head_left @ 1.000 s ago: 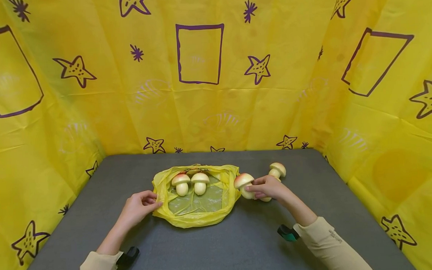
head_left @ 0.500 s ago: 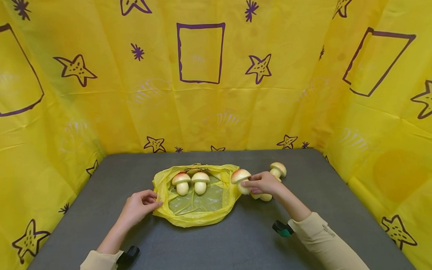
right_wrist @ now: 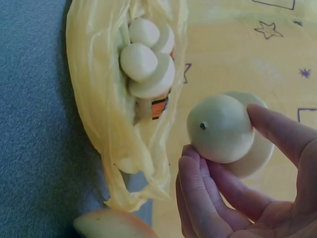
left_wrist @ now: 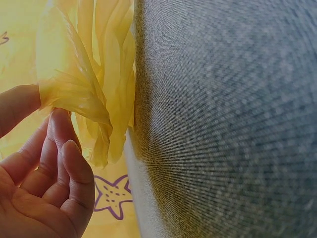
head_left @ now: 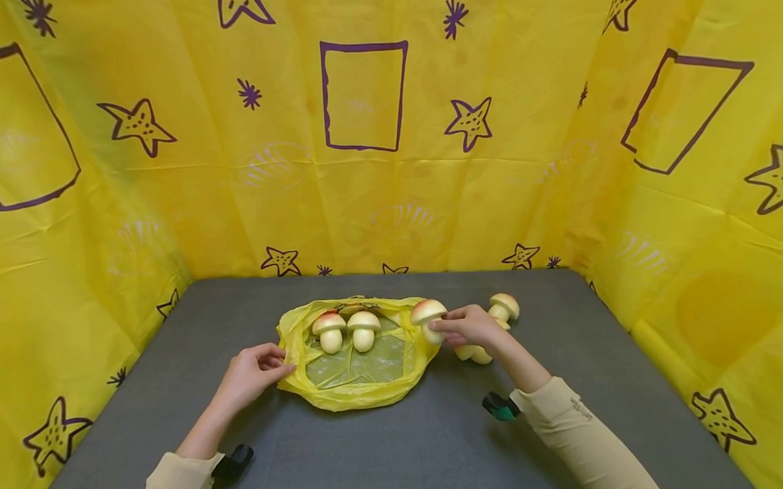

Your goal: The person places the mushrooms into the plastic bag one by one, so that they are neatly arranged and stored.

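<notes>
A yellow plastic bag [head_left: 364,398] lies on the table with its mouth spread wide. Two toy mushrooms, a left one [head_left: 331,339] and a right one [head_left: 364,333], lie side by side inside it. My left hand [head_left: 250,379] pinches the bag's left rim between thumb and fingers, as the left wrist view confirms. Above the bag's right rim, my right hand [head_left: 475,326] holds another toy mushroom [head_left: 426,314] by its stem, cap up. The right wrist view shows the stem's round end [right_wrist: 220,129] between thumb and fingers.
Right of the bag, one toy mushroom [head_left: 504,307] lies farther back on the grey table [head_left: 373,461]. Nearer, partly behind the right hand, lies at least one more mushroom [head_left: 474,354]. Yellow patterned cloth [head_left: 390,201] encloses the back and sides.
My right hand has moved left and slightly up with its mushroom, from beside the bag to over the right rim. The left hand keeps its place on the bag.
</notes>
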{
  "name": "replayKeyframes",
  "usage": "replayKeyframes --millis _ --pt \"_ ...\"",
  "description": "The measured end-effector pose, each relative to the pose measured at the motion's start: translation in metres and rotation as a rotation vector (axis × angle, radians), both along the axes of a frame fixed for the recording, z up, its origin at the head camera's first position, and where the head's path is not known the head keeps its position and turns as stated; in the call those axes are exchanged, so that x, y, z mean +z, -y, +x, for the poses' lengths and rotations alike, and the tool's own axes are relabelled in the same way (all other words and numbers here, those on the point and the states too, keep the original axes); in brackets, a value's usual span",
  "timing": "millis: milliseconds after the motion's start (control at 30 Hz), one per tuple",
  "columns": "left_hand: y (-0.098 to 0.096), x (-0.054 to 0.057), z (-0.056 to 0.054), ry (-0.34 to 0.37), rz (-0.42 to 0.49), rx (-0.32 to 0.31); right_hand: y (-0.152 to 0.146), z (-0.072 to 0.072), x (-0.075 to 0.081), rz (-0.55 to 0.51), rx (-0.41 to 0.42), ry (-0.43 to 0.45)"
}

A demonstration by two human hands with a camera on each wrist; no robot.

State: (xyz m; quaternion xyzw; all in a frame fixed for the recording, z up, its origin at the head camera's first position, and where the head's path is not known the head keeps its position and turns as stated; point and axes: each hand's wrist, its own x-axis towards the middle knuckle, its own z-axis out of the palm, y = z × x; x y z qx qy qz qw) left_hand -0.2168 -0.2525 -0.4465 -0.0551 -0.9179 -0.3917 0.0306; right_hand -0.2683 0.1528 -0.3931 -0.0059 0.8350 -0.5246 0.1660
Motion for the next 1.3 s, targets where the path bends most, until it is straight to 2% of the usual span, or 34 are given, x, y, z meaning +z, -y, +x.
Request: replayKeyframes --millis 333,633,767,1300 --pt "-0.001 0.000 0.000 0.011 0.004 0.009 0.009 -0.002 0.005 -0.034 0.022 0.006" --pt "0.000 -0.002 0.001 0.021 0.011 0.013 0.023 -0.006 0.006 -0.042 0.006 0.016" --pt "0.000 -0.002 0.001 0.022 0.012 0.012 0.029 -0.008 0.005 -0.035 0.000 0.011" --pt "-0.002 -0.001 0.000 -0.004 0.006 0.004 0.055 -0.015 -0.003 -0.123 -0.011 0.034"
